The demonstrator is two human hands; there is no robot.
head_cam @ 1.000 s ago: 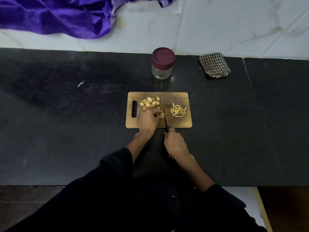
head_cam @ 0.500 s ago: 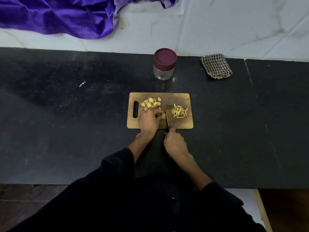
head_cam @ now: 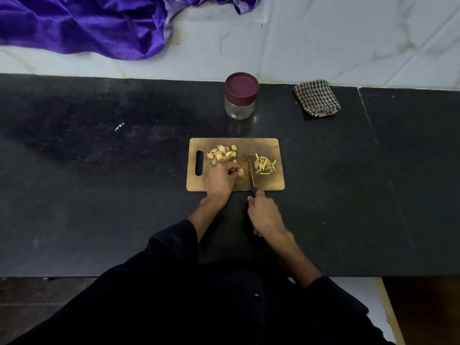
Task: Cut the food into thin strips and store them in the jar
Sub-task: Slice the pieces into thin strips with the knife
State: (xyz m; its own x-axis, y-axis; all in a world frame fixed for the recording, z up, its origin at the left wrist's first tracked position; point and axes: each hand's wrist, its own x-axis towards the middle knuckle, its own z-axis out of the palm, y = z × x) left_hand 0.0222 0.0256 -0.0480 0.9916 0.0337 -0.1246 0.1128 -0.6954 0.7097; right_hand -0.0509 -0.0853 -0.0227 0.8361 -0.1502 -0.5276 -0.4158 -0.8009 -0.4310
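Note:
A wooden cutting board (head_cam: 273, 180) lies on the black counter. At its back left sits a heap of yellow food slices (head_cam: 221, 153); a heap of thin cut strips (head_cam: 264, 164) lies to the right. My left hand (head_cam: 221, 179) pinches a small piece of food with curled fingers near the board's middle. My right hand (head_cam: 265, 215) grips the black handle of a knife (head_cam: 252, 174), whose blade lies on the board between the pinched piece and the strips. A clear glass jar (head_cam: 240, 100) with its maroon lid on stands behind the board.
A folded checked cloth (head_cam: 316, 98) lies at the back right of the counter. Purple satin fabric (head_cam: 82, 23) drapes over the white ledge behind. The counter's front edge runs just below my forearms.
The knife blade has shifted slightly against the piece under my left fingers; both hands stay in nearly the same place on the board.

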